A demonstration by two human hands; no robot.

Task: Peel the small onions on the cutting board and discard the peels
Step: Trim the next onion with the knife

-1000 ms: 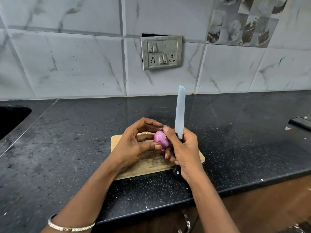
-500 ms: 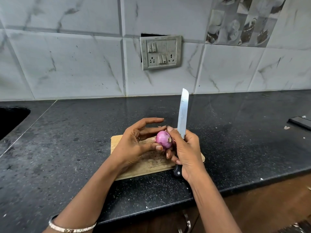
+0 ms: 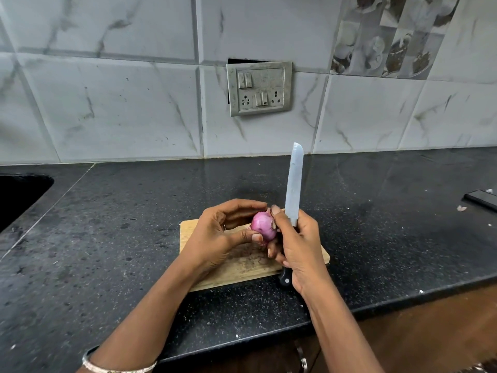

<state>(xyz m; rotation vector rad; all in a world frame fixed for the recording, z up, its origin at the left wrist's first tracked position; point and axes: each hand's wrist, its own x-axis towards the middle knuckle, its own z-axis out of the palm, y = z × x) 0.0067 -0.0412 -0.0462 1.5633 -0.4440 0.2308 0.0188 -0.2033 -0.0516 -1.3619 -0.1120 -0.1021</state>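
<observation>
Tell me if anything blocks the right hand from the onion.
Nothing visible does. The thumb of the right hand touches the onion, which the left hand holds; the knife blade points up beside it.

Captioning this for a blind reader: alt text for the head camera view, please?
A left hand pinches a small purple onion above a wooden cutting board on a black counter, while the right hand grips a knife, blade up, thumb on the onion. Behind, a tiled wall with a switch panel.
</observation>
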